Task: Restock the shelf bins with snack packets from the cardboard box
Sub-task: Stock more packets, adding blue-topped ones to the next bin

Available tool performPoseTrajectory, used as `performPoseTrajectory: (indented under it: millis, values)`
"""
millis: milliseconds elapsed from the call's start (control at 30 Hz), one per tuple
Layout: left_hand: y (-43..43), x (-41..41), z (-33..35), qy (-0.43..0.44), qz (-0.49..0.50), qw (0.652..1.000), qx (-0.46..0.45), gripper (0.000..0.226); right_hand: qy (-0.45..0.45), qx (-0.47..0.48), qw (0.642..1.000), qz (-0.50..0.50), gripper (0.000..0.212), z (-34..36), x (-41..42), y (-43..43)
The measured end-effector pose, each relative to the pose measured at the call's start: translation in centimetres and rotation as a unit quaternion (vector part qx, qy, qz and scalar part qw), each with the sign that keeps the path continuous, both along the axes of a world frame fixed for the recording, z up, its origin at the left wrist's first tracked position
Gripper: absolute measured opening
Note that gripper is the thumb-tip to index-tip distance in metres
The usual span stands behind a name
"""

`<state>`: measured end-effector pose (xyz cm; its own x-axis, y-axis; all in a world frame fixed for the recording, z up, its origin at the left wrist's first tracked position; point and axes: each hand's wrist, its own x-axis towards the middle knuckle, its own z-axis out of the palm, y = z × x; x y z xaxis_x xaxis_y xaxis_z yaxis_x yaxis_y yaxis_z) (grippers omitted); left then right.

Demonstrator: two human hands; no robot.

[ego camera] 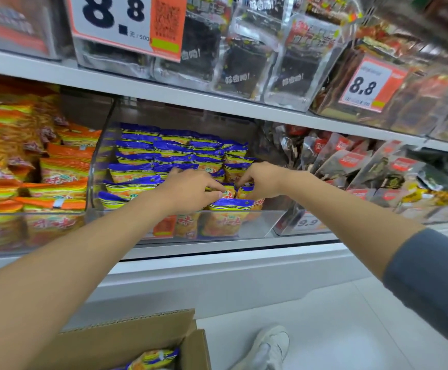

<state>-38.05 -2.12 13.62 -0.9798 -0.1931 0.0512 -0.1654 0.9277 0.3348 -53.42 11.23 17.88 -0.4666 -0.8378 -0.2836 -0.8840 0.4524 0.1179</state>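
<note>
two pinches at work, one per hand. left fingertips (218, 192), thumb against forefinger, nip the top of a snack packet (228, 194). right fingertips (240, 182) curl down and nip the blue seam of a second packet (246, 190) just beside it. left hand (190, 190) and right hand (264, 181) both reach over the front wall of the clear bin (260, 222), working its front row just behind the front packet (229, 217). blue-and-yellow rows fill the back. the cardboard box (126, 340) sits low by a white shoe (271, 345), with a spare packet (156, 356) showing inside.

step, as i read it: seating and squaring packets in the front row. next move likely calls for letting go of both, a low reach to the box, and a light grip so the bags don't crush.
</note>
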Motion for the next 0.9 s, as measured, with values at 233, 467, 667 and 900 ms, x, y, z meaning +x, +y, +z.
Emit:
performPoseTrajectory:
  millis: [233, 467, 667, 900]
  values:
    - [-0.3, -0.3, -0.5, 0.012, 0.006, 1.0, 0.005, 0.033, 0.047, -0.041, 0.998, 0.019, 0.028, -0.6, 0.1, 0.2]
    - [-0.1, 0.1, 0.1, 0.025, 0.009, 0.999, 0.018, 0.036, -0.028, -0.078, 0.995, -0.056, 0.031, 1.6, 0.8, 0.7]
    - [1.4, 3.0, 2.2, 0.157, 0.043, 0.984, 0.07, 0.028, -0.003, -0.24, 0.968, -0.068, 0.028, 2.1, 3.5, 2.4]
    - [3.9, 12.7, 1.2, 0.164, 0.122, 0.969, 0.137, 0.011, -0.118, -0.362, 0.923, -0.051, 0.011, -0.2, 14.3, 3.1]
